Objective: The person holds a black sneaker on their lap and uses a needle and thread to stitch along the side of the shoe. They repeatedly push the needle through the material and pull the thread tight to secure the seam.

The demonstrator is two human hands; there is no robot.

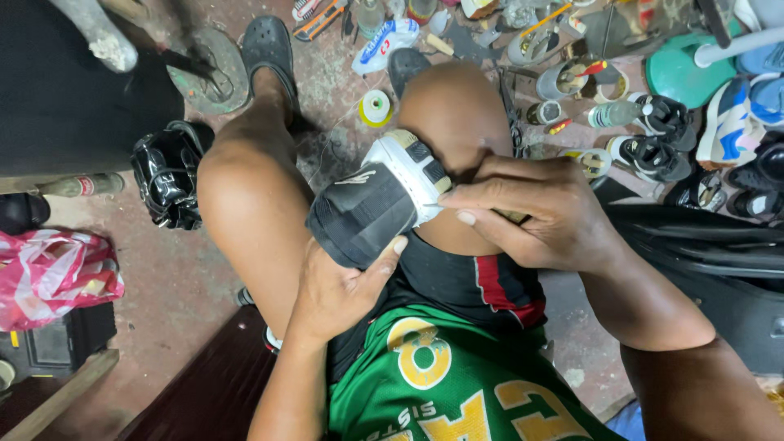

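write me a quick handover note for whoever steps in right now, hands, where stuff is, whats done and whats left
Left hand: cradles the black shoe from below, thumb on its upper, white sole turned to the right.
Right hand: fingers pinched at the white sole edge, apparently on a thin needle; thread hard to see.
Shoe rests between the knees. Yellow thread spool lies on the floor ahead.
Done: cannot tell how far the seam runs.
Left: seemingly more work along the sole edge.

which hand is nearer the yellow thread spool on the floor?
Right. The right hand pinches at the shoe's white sole, just below the yellow thread spool. The left hand cups the black shoe from underneath, farther back.
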